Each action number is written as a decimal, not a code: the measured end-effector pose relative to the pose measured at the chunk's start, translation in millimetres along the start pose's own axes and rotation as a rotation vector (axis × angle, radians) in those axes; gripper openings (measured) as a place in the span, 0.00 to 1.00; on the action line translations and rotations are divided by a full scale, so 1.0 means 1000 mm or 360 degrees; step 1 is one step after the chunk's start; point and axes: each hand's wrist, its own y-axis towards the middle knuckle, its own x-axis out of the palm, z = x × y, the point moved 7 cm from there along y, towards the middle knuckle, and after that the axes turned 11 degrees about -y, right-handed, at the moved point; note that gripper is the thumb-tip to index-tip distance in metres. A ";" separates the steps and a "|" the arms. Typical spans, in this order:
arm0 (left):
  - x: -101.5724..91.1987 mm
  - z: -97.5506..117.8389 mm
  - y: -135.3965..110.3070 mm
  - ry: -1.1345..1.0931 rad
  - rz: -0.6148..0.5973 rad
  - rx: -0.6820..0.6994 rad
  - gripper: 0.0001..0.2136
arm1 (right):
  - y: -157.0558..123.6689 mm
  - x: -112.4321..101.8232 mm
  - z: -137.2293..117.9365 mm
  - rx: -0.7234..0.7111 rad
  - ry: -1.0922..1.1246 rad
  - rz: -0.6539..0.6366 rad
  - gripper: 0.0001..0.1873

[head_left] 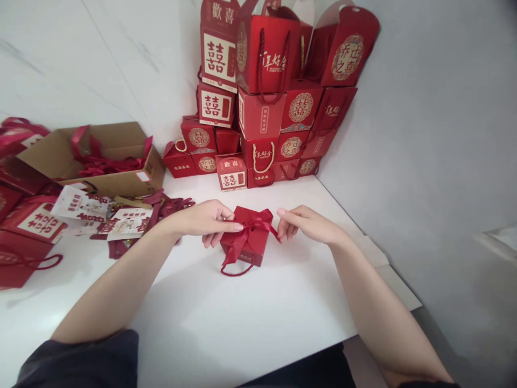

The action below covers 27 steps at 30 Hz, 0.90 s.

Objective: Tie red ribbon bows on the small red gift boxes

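Observation:
A small red gift box (258, 249) stands on the white table in front of me, its cord handle (237, 274) drooping over the near side. Across its top lies a red satin ribbon (238, 247), looped into a bow. My left hand (205, 221) is at the box's left side, closed, with the thumb on the ribbon near the knot; its other fingers curl lower, beside the box. To the right of the box, my right hand (301, 222) has curled fingers closed at the ribbon's right-hand end. The exact pinch there is partly hidden.
Red gift boxes (264, 121) are stacked high against the back wall. On the left are an open cardboard box (117, 186) holding ribbons, printed cards (128, 223) on tangled ribbons, and more red boxes (24, 258). A grey wall (424, 134) borders the right.

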 end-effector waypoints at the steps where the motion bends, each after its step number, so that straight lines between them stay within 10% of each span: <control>1: 0.000 0.001 0.000 0.0033 0.0038 0.0007 0.21 | 0.000 0.003 -0.001 0.0010 -0.0002 -0.0049 0.31; 7: -0.009 0.011 0.001 0.0293 0.0336 0.0194 0.25 | 0.006 0.013 0.004 0.0139 0.0015 -0.0038 0.24; 14: -0.016 0.003 0.004 0.0217 0.0363 0.0057 0.25 | 0.007 0.024 0.001 0.0017 0.0547 -0.0356 0.19; 27: -0.015 0.002 0.008 0.0217 0.0280 0.0088 0.23 | 0.011 0.059 0.010 0.0012 0.0487 -0.0935 0.20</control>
